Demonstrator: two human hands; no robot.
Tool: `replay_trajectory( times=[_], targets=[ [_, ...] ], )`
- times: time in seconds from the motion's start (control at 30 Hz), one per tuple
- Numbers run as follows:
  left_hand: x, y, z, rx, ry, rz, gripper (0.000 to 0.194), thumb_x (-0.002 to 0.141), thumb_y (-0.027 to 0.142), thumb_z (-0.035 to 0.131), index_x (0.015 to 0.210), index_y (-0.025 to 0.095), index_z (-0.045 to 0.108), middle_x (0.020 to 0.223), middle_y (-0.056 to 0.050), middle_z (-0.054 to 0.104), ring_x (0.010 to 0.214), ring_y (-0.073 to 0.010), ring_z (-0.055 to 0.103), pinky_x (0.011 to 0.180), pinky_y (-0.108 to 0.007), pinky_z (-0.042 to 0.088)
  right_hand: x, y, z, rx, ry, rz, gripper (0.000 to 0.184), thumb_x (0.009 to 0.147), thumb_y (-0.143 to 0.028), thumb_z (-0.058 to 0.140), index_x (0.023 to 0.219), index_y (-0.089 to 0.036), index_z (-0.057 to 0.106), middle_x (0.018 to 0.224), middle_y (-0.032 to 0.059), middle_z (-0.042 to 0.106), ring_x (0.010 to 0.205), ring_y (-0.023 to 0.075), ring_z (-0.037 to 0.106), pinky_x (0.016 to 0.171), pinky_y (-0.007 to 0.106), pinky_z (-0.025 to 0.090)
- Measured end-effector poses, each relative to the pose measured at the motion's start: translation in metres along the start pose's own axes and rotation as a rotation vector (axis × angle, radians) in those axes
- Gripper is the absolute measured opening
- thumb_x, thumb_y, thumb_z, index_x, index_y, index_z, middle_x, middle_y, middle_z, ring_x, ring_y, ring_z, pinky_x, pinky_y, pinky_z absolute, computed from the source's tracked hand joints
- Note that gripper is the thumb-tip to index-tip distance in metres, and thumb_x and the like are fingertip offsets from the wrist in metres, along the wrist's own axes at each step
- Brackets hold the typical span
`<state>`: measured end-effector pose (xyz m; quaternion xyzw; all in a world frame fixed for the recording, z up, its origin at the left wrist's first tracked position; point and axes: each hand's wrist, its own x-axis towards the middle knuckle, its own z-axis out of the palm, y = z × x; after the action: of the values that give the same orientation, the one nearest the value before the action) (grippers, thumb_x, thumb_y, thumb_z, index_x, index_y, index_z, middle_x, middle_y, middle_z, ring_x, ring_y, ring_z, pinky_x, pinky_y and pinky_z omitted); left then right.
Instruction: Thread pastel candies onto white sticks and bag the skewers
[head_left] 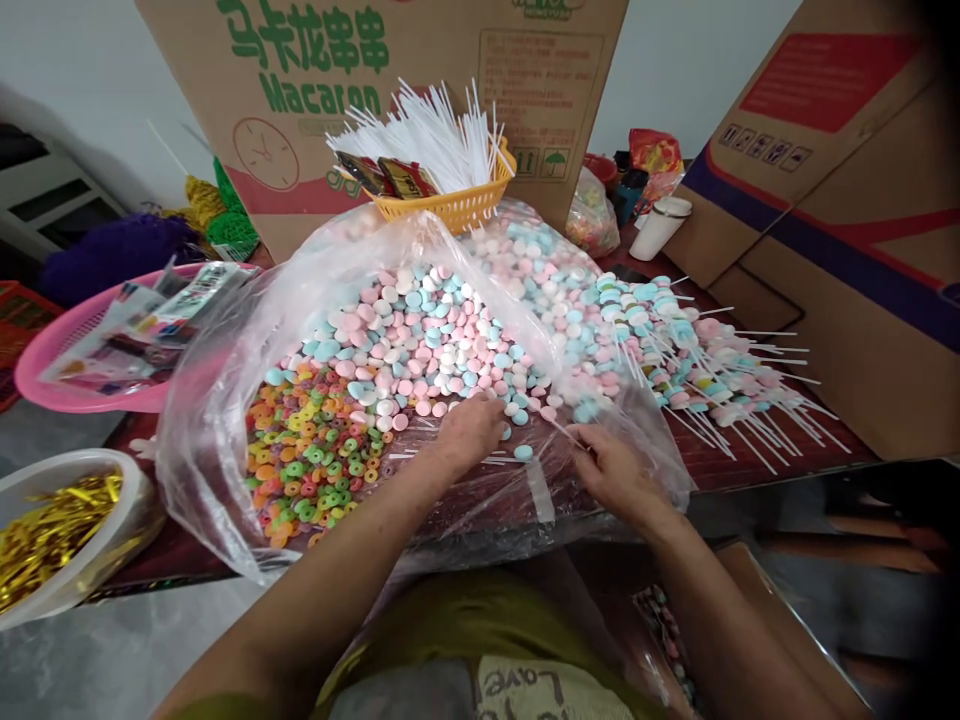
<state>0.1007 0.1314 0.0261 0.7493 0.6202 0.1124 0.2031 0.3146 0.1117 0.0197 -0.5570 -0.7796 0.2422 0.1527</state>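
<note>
Nearest you is your olive garment, with a pale printed patch at its front on which "Love" can be read. Beyond it, your right hand pinches a thin white stick between thumb and fingers, over the clear plastic on the surface. The stick's long axis runs away from you and leftward, out to a pink candy at its far end. Your left hand is to the left of that tip, apart from it and nearer the candy heap; its fingers are bunched together at the heap's near edge, and you cannot tell whether they hold a piece. Behind, the tall carton reads "马卡龙串串" and "Macaron" in green; smaller lettering is too blurred to read.
</note>
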Motion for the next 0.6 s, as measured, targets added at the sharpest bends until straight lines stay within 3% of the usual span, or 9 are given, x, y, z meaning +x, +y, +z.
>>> replay_trajectory(
  times=[0.13, 0.3, 0.4, 0.53, 0.6],
  targets=[
    [0.008, -0.002, 0.013, -0.007, -0.014, -0.014, 0.016, 0.078, 0.020, 0.053, 0.077, 0.018, 0.069, 0.080, -0.006, 0.066, 0.074, -0.0193, 0.061, 0.067, -0.027, 0.045, 0.009, -0.017, 0.029, 0.068, -0.041, 0.100, 0.015, 0.081, -0.025, 0.047, 0.081, -0.017, 0.060, 0.082, 0.0043, 0.060, 0.079, 0.0169, 0.053, 0.072, 0.027, 0.038],
    [-0.021, -0.028, 0.006, -0.033, 0.048, -0.051, 0.021, 0.081, 0.020, 0.050, 0.089, 0.018, 0.069, 0.089, -0.008, 0.066, 0.084, -0.0201, 0.061, 0.077, -0.030, 0.046, 0.021, -0.029, 0.054, 0.171, -0.047, 0.131, 0.002, 0.074, -0.018, 0.053, 0.073, -0.017, 0.054, 0.079, 0.0045, 0.057, 0.077, 0.0164, 0.050, 0.071, 0.028, 0.036],
    [-0.022, -0.028, 0.009, -0.103, 0.072, -0.022, 0.022, 0.078, 0.022, 0.056, 0.097, 0.022, 0.068, 0.101, -0.006, 0.064, 0.090, -0.0200, 0.061, 0.083, -0.030, 0.046, 0.021, -0.023, 0.050, 0.308, -0.084, 0.141, 0.006, 0.071, -0.023, 0.057, 0.071, -0.018, 0.053, 0.067, -0.0011, 0.053, 0.066, 0.0134, 0.048, 0.063, 0.025, 0.036],
    [-0.009, -0.018, 0.016, -0.265, 0.130, -0.073, 0.018, 0.070, 0.013, 0.061, 0.084, 0.020, 0.070, 0.090, -0.006, 0.067, 0.085, -0.0205, 0.062, 0.080, -0.030, 0.048, 0.010, -0.022, 0.035, 0.513, -0.072, 0.188, 0.023, 0.076, -0.041, 0.051, 0.077, -0.018, 0.051, 0.062, -0.0036, 0.051, 0.050, 0.0091, 0.039, 0.048, 0.022, 0.033],
    [-0.011, -0.013, 0.014, -0.375, 0.167, -0.116, 0.023, 0.072, 0.015, 0.060, 0.093, 0.017, 0.069, 0.086, -0.006, 0.069, 0.078, -0.0189, 0.064, 0.073, -0.029, 0.051, 0.005, -0.030, 0.029, 0.591, -0.049, 0.208, 0.029, 0.078, -0.048, 0.047, 0.081, -0.019, 0.049, 0.060, -0.0049, 0.048, 0.043, 0.0071, 0.032, 0.043, 0.022, 0.028]
  ],
)
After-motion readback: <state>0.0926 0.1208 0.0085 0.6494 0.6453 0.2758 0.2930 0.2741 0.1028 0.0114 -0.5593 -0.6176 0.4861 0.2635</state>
